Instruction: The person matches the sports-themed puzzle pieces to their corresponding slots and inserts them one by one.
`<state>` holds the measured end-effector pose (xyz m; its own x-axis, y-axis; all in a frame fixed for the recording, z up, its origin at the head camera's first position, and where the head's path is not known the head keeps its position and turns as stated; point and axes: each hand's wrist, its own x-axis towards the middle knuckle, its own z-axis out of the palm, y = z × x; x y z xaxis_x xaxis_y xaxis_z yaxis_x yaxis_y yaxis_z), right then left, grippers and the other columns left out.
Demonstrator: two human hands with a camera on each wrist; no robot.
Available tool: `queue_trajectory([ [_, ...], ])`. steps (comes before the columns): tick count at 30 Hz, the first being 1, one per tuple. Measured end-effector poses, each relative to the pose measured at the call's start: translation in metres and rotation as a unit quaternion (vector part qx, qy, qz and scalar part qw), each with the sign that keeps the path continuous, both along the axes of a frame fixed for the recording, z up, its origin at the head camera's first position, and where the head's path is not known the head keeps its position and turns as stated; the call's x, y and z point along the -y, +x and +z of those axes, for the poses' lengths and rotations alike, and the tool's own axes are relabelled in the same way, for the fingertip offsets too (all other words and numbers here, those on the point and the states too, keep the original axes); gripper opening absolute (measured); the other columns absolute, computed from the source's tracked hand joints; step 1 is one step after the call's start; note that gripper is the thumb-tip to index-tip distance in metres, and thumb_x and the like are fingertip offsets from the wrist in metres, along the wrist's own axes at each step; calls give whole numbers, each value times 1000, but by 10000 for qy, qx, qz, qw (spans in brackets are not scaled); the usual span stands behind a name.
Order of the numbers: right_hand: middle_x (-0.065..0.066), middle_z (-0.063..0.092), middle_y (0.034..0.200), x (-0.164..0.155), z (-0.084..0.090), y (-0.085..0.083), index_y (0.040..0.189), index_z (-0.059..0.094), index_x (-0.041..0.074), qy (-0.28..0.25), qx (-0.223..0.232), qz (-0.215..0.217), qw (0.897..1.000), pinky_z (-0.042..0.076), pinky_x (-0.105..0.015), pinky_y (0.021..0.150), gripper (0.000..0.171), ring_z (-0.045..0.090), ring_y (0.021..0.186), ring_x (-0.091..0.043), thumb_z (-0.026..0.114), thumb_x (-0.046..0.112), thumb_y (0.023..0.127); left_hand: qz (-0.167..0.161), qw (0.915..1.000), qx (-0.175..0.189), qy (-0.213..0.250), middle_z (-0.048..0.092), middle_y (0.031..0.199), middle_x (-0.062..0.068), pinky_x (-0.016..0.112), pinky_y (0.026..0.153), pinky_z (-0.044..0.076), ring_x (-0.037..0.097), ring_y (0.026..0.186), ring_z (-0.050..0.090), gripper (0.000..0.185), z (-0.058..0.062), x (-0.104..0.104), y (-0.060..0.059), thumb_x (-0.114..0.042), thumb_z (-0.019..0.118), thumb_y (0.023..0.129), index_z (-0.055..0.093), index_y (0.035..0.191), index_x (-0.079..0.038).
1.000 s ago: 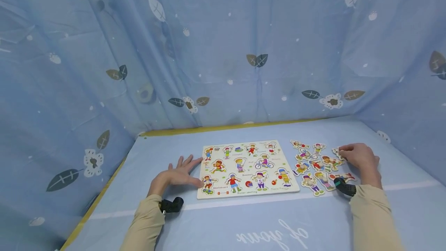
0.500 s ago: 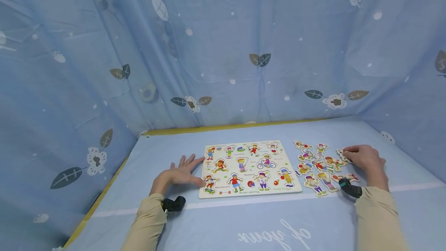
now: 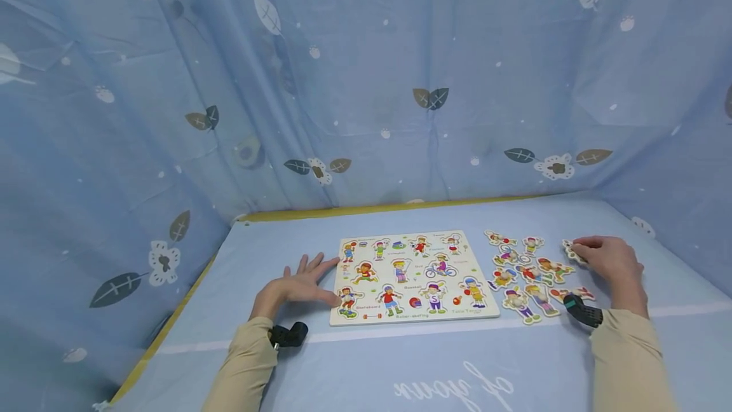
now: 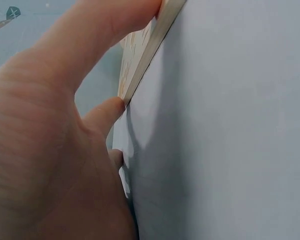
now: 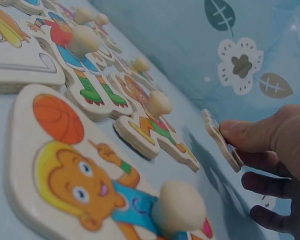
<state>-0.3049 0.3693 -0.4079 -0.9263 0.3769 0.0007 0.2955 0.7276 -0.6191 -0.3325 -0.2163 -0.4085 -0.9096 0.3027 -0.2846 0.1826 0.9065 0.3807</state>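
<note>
A wooden puzzle board (image 3: 412,275) with cartoon sports figures lies on the blue table. My left hand (image 3: 311,278) rests flat beside its left edge, fingers spread and touching the edge. In the left wrist view the thumb (image 4: 110,30) presses on the board's edge (image 4: 145,57). Several loose puzzle pieces (image 3: 523,269) with knobs lie to the right of the board. At their far right, my right hand (image 3: 583,250) pinches one puzzle piece (image 3: 572,251). In the right wrist view that puzzle piece (image 5: 222,140) is tilted up on its edge between thumb and fingers (image 5: 240,132).
Blue leaf-print curtains (image 3: 366,81) close in the table at the back and on both sides. A yellow strip (image 3: 372,210) marks the table's far edge. Close to the right wrist camera lie a basketball figure piece (image 5: 85,190) and other knobbed pieces (image 5: 150,125).
My right hand has shifted slightly to the right with its pinched piece, away from the other loose pieces. The left hand stays at the board's edge.
</note>
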Motion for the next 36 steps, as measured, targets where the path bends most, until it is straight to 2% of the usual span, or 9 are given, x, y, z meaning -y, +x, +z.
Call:
queue_trajectory([
  [5,-32,50,134,10,6,-10,133,56,-6,-6,-489,-172,9987,33,-65,94,48,43,121,-51,49,31,102,-6,10000,-51,-21,5,167,13,73,112,-3,46,150,-7,109,-1,0,0,-68,73,68,22,158,-33],
  [9,-31,53,130,20,12,-16,133,56,-7,42,-952,-206,9952,40,-60,88,47,49,113,-47,49,29,103,-11,10000,-66,-24,5,167,12,73,112,-3,46,150,-7,109,-3,0,-1,-68,73,67,22,158,-33],
  [13,-30,55,126,27,15,-19,132,58,-6,62,-1153,-182,9931,43,-54,78,46,51,105,-43,51,28,102,12,10000,-63,-26,5,167,12,73,112,-3,46,150,-7,110,-4,0,-1,-68,73,67,23,158,-33],
  [18,-29,56,124,35,18,-22,129,60,-5,87,-1245,-18,9922,43,-47,72,43,52,103,-41,52,28,102,8,10000,-59,-25,4,167,12,73,112,-4,45,150,-8,109,-2,0,1,-67,73,68,22,158,-33],
  [25,-28,52,123,49,22,-24,126,62,-3,262,-1347,291,9901,44,-57,77,43,49,106,-43,53,30,102,16,10000,-37,-35,4,167,11,72,113,-4,45,150,-8,109,-1,0,1,-66,73,68,22,158,-34],
  [30,-31,49,128,62,25,-29,124,64,-1,531,-1367,739,9864,44,-59,75,42,50,108,-46,53,33,102,20,10000,-42,-26,4,167,10,72,113,-4,43,150,-9,110,-1,-1,0,-68,72,66,23,158,-34],
  [36,-29,48,130,86,30,-38,121,66,1,761,-1095,1222,9835,43,-58,74,36,51,108,-46,55,29,101,21,10000,-57,-42,4,167,10,72,113,-4,44,150,-8,110,-3,-1,-1,-68,72,66,23,158,-33],
])
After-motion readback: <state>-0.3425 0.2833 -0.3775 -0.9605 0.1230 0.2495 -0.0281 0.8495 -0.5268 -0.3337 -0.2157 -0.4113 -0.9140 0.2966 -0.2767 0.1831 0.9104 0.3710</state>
